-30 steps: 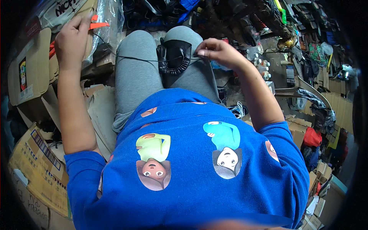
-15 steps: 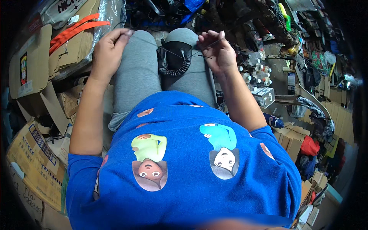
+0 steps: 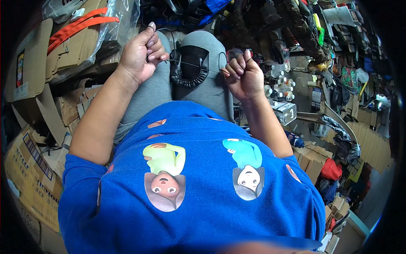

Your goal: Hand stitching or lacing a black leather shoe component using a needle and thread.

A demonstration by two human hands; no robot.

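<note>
A thin dark cord (image 3: 190, 64) runs nearly straight between my two hands, above my lap. My left hand (image 3: 143, 55) is closed around one end, its fingers curled in and its thumb up. The other end goes into my right hand (image 3: 245, 76), also closed, with the thumb upright and a dark loop of cord standing beside the fingers. Under the cord, on my right thigh near the knee, lies a black piece (image 3: 192, 67) with a smooth centre and a curved, pleated rim, perhaps part of a shoe. Neither hand touches it.
Cardboard boxes (image 3: 31, 169) and flattened card with orange straps (image 3: 80, 27) crowd my left side. On my right stand several small bottles (image 3: 285, 89) and a clear-sided box (image 3: 284, 112). Dark clutter and a blue sheet (image 3: 218, 5) lie beyond my knees.
Both hands have closed from a looser hold. My left hand has moved right, toward the black piece, and my right hand has come slightly nearer to me. The cord now runs straighter between them.
</note>
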